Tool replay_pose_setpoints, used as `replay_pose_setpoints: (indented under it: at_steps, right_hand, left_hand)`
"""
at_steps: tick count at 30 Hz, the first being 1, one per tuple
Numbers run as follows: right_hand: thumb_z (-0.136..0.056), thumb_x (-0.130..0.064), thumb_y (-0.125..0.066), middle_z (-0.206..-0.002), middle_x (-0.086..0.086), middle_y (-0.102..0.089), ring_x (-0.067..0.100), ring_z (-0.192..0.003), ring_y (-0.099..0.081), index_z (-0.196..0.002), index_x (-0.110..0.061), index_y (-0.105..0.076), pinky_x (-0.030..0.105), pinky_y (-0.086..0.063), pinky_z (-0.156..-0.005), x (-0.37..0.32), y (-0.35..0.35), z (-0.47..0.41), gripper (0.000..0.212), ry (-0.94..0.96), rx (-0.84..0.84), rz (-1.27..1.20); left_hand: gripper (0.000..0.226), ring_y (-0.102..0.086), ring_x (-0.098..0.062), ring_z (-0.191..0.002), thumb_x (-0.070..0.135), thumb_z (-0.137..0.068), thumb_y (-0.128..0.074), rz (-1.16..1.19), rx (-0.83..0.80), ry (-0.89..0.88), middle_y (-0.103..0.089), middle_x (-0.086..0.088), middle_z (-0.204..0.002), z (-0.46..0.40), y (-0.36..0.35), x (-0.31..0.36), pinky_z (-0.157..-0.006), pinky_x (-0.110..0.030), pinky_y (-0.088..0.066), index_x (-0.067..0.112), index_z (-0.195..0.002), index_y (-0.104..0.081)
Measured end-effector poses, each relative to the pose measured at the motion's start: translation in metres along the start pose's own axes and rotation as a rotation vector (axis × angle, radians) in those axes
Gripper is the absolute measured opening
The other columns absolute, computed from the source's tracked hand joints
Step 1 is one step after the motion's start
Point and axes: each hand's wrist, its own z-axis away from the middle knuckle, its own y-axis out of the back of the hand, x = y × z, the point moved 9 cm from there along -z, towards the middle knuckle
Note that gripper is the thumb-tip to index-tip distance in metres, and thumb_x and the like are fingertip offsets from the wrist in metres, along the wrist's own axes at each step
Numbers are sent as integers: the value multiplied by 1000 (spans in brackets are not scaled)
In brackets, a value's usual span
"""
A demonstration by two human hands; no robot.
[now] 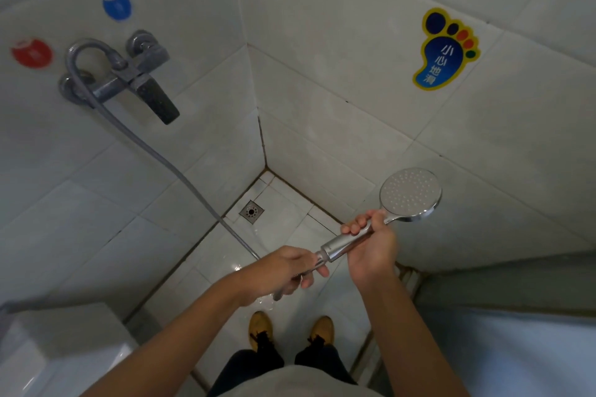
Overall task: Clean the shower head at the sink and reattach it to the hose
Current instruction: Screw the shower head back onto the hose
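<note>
The shower head (409, 195) is held over the shower floor's far corner, face up toward the camera, its long axis slanting from disc at upper right down to the hose (154, 151) end. The right hand (371, 245) wraps its handle; the left hand (287, 271) pinches the hose nut at the joint. Whether this is unscrewing or reattaching, I cannot tell.

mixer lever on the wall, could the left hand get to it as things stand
Probably not straight away: the left hand grips the hose end at the shower head. The lever itself stands unobstructed.
</note>
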Motion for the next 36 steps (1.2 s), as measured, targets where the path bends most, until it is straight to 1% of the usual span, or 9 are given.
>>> replay_pose_setpoints:
  at_steps: [4,8,11,17,20,25,31,33,36]
  right_hand:
    - [-106,-22,-34,-64,1,-42,14,-50,-41,-81,-14,-44,31,-46,-58,-2,3,1,29,-2,11,-7]
    - [-106,-21,-34,-64,2,-41,15,-51,-41,-80,-13,-44,32,-45,-60,-2,3,3,29,-4,15,-6]
    - [-106,-23,-33,-64,2,-41,14,-51,-40,-81,-14,-43,32,-44,-60,0,-1,4,29,-18,-2,-17]
    - [-106,-27,-35,-64,1,-41,14,-52,-39,-82,-14,-45,29,-43,-57,4,-9,5,30,-36,-70,-47]
    - [-106,-28,-35,-64,0,-42,13,-51,-40,-82,-14,-45,28,-43,-56,2,-11,5,30,-22,-82,-30]
    - [-107,-27,-35,-65,1,-43,14,-53,-42,-85,-14,-44,32,-45,-62,2,-4,4,27,-10,-6,46]
    - [-107,-26,-35,-67,2,-42,16,-54,-43,-86,-14,-43,32,-48,-62,2,6,3,25,-15,82,42]
    - [-106,-25,-35,-66,1,-42,15,-54,-43,-85,-14,-43,32,-48,-60,3,8,3,25,-10,109,39]
    - [-106,-25,-36,-65,1,-42,14,-50,-43,-83,-14,-43,30,-47,-56,3,8,3,26,-7,135,19]
  left_hand:
    - [33,-39,-11,-54,42,-102,-39,-72,92,-23,-56,9,-65,-1,1,0,-51,-25,-32,27,-110,-67]
    - [41,-38,-4,-45,44,-101,-40,-67,158,-5,-51,9,-60,-3,3,-1,-45,-20,-31,15,-98,-68]
    - [44,-31,-6,-43,44,-101,-39,154,122,45,-40,11,-52,-3,0,-8,-44,-21,-26,12,-85,-64]
    - [44,-22,-3,-38,42,-102,-33,595,-121,140,-31,9,-52,0,-19,-16,-37,-19,-14,15,-75,-55]
    - [43,-22,-3,-39,44,-100,-36,647,-134,130,-31,9,-52,-1,-24,-16,-38,-19,-14,14,-77,-57]
    - [42,-33,-4,-41,40,-103,-37,201,163,29,-51,6,-59,4,-2,-8,-39,-17,-26,12,-88,-65]
    - [35,-53,-3,-54,41,-101,-40,-557,520,-316,-62,9,-70,15,1,17,-54,-11,-36,18,-93,-65]
    - [37,-49,-3,-53,45,-100,-39,-786,620,-331,-61,9,-69,19,-2,16,-50,-10,-32,20,-93,-65]
    - [50,-48,-6,-51,47,-101,-28,-963,728,-320,-60,6,-66,21,-8,16,-42,-17,-32,18,-87,-66]
